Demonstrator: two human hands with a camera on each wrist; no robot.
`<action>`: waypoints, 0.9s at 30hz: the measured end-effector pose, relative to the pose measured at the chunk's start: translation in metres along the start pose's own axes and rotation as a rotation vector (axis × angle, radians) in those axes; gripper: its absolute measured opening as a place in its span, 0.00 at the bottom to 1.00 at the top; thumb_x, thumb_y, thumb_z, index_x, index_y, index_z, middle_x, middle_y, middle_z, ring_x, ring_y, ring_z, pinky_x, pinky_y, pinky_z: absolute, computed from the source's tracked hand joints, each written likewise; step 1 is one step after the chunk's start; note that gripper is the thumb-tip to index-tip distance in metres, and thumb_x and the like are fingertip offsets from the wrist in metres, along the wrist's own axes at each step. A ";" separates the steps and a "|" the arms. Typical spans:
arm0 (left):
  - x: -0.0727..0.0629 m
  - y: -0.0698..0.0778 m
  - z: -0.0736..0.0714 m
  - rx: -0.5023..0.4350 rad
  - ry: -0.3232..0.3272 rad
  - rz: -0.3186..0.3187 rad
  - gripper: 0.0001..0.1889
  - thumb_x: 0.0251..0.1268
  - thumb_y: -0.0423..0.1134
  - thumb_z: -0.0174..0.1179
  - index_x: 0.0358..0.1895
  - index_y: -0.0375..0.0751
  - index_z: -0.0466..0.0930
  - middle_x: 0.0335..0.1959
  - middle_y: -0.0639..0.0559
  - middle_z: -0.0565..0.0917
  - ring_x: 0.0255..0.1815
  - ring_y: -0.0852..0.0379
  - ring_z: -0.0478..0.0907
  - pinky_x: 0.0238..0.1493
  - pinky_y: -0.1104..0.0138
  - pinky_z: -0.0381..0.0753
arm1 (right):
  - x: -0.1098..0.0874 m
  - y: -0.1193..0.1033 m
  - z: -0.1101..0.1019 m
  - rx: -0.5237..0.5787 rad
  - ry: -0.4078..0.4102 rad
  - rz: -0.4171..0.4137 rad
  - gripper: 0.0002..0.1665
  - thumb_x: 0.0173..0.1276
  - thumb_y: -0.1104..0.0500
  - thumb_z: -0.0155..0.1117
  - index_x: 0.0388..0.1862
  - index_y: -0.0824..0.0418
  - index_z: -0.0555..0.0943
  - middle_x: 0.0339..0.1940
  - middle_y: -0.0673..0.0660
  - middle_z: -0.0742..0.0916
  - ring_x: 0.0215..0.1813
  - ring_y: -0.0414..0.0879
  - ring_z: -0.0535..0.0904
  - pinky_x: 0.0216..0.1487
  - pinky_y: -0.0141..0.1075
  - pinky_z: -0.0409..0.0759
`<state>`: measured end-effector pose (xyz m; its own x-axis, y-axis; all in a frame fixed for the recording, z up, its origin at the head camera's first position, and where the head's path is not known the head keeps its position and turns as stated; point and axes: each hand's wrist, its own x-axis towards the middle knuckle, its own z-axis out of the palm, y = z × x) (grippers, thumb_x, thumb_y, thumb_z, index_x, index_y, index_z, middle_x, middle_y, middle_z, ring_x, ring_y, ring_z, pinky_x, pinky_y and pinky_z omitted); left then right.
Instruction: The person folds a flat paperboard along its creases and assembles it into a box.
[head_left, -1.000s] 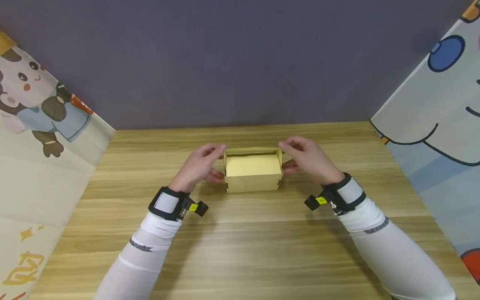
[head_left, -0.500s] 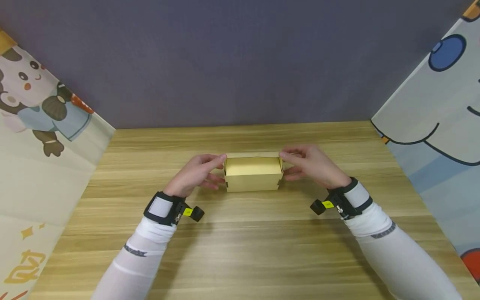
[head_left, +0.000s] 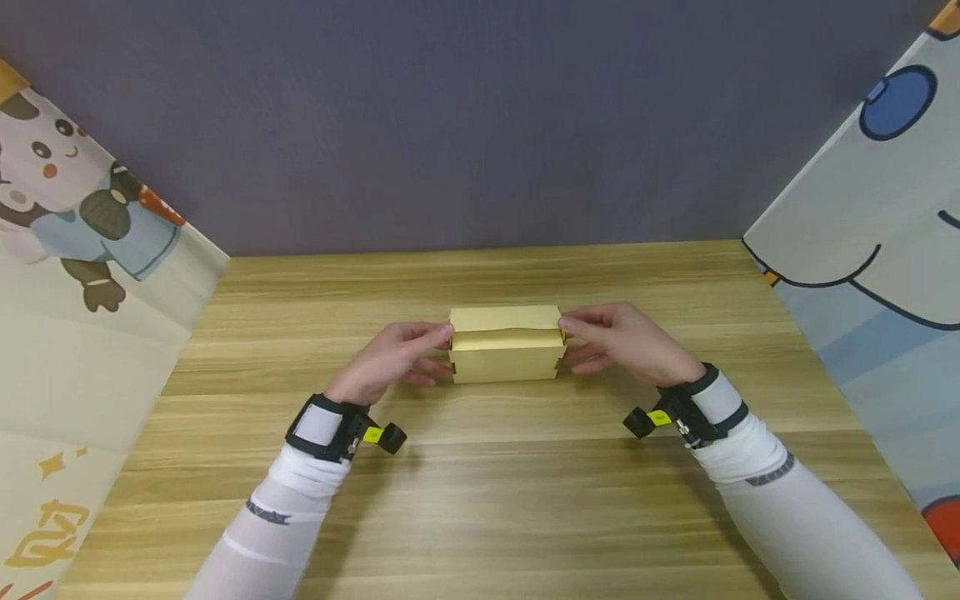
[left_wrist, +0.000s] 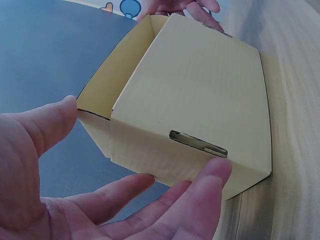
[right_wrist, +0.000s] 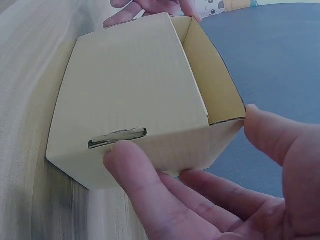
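A small cardboard box (head_left: 504, 367) sits at mid-table, its hinged lid (head_left: 504, 318) tilted forward and partly lowered. In both wrist views a gap shows between lid and front wall. My left hand (head_left: 393, 354) is at the left end: its thumb (left_wrist: 62, 117) presses the lid's corner, and fingertips touch the side wall near a slot (left_wrist: 199, 144). At the opposite end my right hand (head_left: 626, 337) mirrors this, with thumb (right_wrist: 257, 120) against the lid's corner and fingers along the side by another slot (right_wrist: 117, 137). What lies inside the box is hidden.
The wood-grain table (head_left: 487, 500) stretches out around the box. A dark grey panel (head_left: 480, 125) stands along its far edge. Printed cartoon sheets hang on the left (head_left: 52, 333) and right (head_left: 862, 208). Each wrist wears a strapped camera.
The lid has swung forward and down over the box, and its top panel has come into view. Both thumbs have come down and toward the viewer with it; the box has stayed put.
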<state>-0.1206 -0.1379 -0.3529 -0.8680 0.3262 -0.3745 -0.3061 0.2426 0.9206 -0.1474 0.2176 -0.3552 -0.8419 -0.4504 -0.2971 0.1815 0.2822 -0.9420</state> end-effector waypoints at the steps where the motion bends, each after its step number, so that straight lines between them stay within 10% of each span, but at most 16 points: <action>1: 0.000 -0.001 0.000 0.003 -0.002 0.008 0.32 0.84 0.49 0.57 0.76 0.28 0.68 0.70 0.33 0.77 0.55 0.36 0.86 0.59 0.45 0.85 | 0.000 0.000 0.000 0.002 0.000 0.001 0.39 0.82 0.47 0.63 0.78 0.72 0.68 0.72 0.71 0.78 0.60 0.68 0.85 0.53 0.50 0.89; 27: 0.000 -0.011 0.002 -0.004 0.012 0.050 0.31 0.81 0.42 0.62 0.78 0.31 0.66 0.64 0.34 0.82 0.57 0.32 0.84 0.61 0.44 0.83 | -0.002 0.003 0.008 -0.049 0.027 -0.028 0.39 0.79 0.53 0.69 0.79 0.71 0.68 0.68 0.71 0.82 0.58 0.65 0.86 0.50 0.49 0.90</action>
<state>-0.1168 -0.1382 -0.3630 -0.8869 0.3264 -0.3270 -0.2642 0.2225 0.9385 -0.1410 0.2131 -0.3586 -0.8601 -0.4355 -0.2657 0.1332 0.3109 -0.9410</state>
